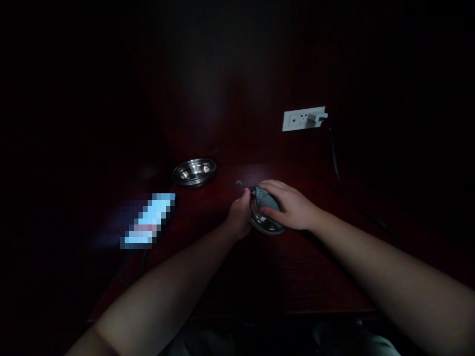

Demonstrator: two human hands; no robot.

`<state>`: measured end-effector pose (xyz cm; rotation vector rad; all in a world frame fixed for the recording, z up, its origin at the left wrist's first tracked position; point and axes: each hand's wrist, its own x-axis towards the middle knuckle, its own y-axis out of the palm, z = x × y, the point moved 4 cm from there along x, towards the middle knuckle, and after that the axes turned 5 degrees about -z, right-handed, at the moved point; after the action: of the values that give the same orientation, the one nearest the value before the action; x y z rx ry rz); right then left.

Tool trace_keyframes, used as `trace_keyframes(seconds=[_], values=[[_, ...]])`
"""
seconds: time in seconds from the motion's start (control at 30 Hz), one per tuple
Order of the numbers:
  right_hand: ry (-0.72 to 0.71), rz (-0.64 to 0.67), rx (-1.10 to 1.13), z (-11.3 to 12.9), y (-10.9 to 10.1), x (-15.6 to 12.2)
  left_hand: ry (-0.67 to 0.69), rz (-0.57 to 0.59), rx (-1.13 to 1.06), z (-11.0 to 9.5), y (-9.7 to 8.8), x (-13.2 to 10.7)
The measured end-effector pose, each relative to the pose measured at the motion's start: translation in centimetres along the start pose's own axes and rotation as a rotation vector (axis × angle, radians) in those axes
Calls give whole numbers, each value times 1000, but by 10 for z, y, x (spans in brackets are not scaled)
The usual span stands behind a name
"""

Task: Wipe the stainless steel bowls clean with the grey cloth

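A shiny metal bowl [264, 225] is between my two hands over the dark red table. My left hand [240, 216] is closed on the bowl's left rim, with its thumb up top. A grey-green cloth [267, 199] with a woven pattern lies in and over the bowl. My right hand [289, 203] is wrapped round the cloth from the right and presses it against the bowl. One twisted corner of the cloth pokes out to the left, past my left thumb. The far side of the bowl is hidden under cloth and fingers.
Several nested metal bowls [195, 173] stand at the back left. A lit, blurred-out screen [150, 222] is at the left, with a thin cable below it. On the back panel is a white socket [297, 120] with a plug and black cable [336, 165]. Surroundings are very dark.
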<state>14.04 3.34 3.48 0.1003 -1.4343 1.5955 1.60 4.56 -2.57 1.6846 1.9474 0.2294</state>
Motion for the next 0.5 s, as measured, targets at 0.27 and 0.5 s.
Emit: trace_keyframes(seconds=[0.27,0.5], values=[[-30,78,-88,5,1,0,-5,-60,-33,1,-2,6],[-41,148,-136,12,7,-3,13,-27,-104,-3,1,2]])
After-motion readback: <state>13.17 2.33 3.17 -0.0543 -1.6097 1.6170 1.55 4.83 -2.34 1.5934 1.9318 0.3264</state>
